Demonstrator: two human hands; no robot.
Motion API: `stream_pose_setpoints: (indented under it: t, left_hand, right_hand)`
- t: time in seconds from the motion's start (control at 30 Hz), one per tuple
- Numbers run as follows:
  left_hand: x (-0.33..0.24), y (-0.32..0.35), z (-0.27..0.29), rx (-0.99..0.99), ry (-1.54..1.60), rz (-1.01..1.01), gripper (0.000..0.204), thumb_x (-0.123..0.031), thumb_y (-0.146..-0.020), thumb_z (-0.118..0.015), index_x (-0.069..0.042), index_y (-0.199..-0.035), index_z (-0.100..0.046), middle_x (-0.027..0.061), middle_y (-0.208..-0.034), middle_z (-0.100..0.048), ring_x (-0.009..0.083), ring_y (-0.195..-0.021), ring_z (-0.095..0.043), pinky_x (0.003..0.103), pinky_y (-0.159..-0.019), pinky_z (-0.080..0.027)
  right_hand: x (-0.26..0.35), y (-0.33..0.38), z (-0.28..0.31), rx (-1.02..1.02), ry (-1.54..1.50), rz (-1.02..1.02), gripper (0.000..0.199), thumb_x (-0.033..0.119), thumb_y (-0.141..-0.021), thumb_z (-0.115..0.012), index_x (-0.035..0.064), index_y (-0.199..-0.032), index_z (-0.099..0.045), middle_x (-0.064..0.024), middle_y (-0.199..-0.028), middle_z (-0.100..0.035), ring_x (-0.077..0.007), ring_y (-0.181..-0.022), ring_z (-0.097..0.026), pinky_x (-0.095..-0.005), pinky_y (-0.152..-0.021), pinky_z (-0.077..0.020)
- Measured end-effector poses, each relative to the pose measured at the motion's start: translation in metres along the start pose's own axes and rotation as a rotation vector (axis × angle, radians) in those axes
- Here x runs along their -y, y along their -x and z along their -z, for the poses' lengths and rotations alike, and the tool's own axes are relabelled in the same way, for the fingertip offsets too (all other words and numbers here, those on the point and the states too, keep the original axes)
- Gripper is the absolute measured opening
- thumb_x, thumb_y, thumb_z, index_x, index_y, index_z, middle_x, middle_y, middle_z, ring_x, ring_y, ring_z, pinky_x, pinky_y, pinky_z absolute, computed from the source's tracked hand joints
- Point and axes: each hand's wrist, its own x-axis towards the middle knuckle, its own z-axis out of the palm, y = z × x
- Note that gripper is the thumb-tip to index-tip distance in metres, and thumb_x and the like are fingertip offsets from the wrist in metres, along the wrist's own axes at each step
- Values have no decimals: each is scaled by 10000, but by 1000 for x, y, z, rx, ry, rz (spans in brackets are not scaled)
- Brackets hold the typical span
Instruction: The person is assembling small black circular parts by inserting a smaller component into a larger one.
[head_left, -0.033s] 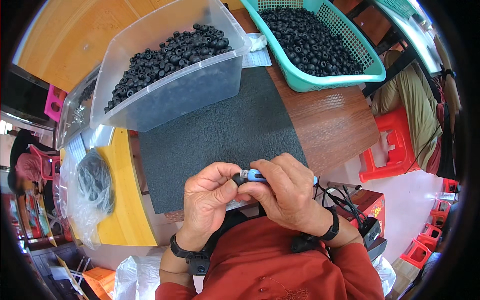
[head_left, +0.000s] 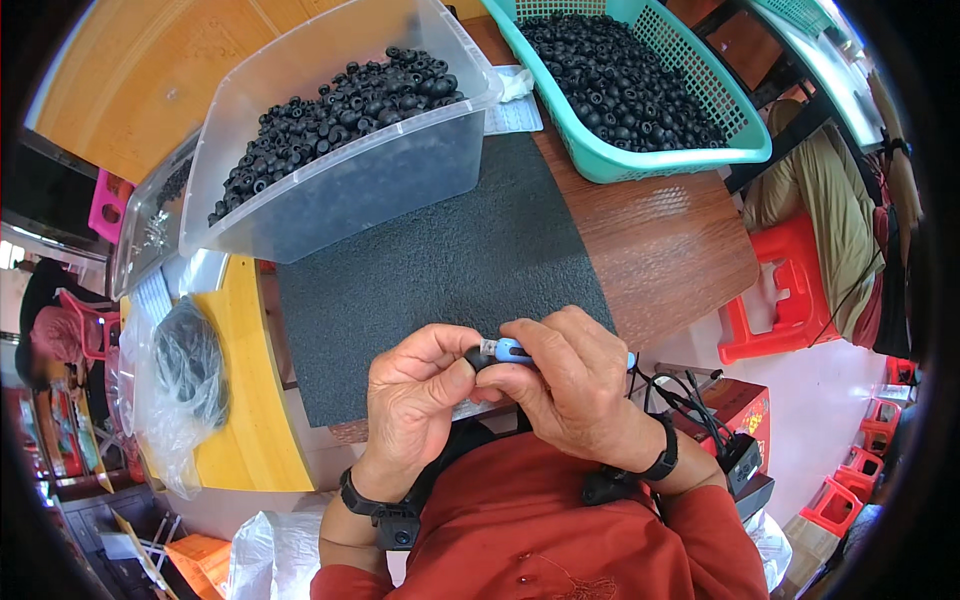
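Note:
My left hand (head_left: pixel 418 390) pinches a small black ring-shaped part (head_left: pixel 476 356) at its fingertips. My right hand (head_left: pixel 570 375) grips a small blue-handled tool (head_left: pixel 508 349) whose metal tip meets the black part. Both hands work close together above the near edge of a dark grey foam mat (head_left: pixel 440 260) on the wooden table (head_left: pixel 660 240). A clear plastic tub (head_left: pixel 340 140) of several black ring parts stands behind the mat.
A teal basket (head_left: pixel 640 80) full of black parts sits at the back right. A clear bag with black pieces (head_left: pixel 185 365) lies on a yellow surface at left. Red stools (head_left: pixel 790 290) and another person's clothing are at right.

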Motion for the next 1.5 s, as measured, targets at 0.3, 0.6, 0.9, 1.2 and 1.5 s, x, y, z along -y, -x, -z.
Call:
stream_pose_setpoints:
  t: [0.3, 0.6, 0.9, 1.2, 1.5]
  left_hand:
    - [0, -3, 0, -33, 7, 76, 303, -151, -860, -682, 71, -1046, -596, 119, -923, -654, 160, -752, -632, 260, -698, -523]
    - [6, -2, 1, -65, 55, 128, 316, -167, -837, -698, 62, -1027, -593, 113, -905, -644, 147, -723, -612, 237, -607, -503]
    - [11, -2, 0, -69, 64, 127, 324, -174, -835, -709, 66, -1024, -601, 105, -904, -639, 140, -704, -591, 240, -632, -482]
    - [14, 2, 1, -46, -3, 29, 309, -159, -846, -703, 66, -1039, -615, 105, -940, -643, 148, -757, -613, 254, -696, -526]
    - [14, -2, 0, -55, -26, 25, 312, -153, -851, -697, 75, -1045, -610, 113, -944, -646, 148, -759, -618, 251, -701, -529]
  right_hand:
    - [-6, 3, -4, -24, 61, 64, 290, 219, -776, -734, -18, -866, -593, -71, -641, -462, -218, -535, -484, -334, -469, -383]
    - [-8, 5, -3, -28, 134, 117, 258, 206, -785, -716, -11, -828, -583, -68, -629, -446, -202, -515, -473, -312, -449, -373]
    - [-7, 9, -1, 11, 167, 132, 274, 223, -786, -721, -8, -825, -579, -68, -623, -464, -196, -506, -469, -314, -445, -375]
    - [-11, 16, -3, -40, 60, 42, 340, 245, -770, -747, -35, -895, -600, -86, -683, -527, -214, -539, -504, -324, -465, -394]
    - [-14, 15, -6, -72, 54, 56, 323, 258, -787, -733, -24, -871, -599, -81, -667, -511, -208, -539, -499, -322, -467, -385]
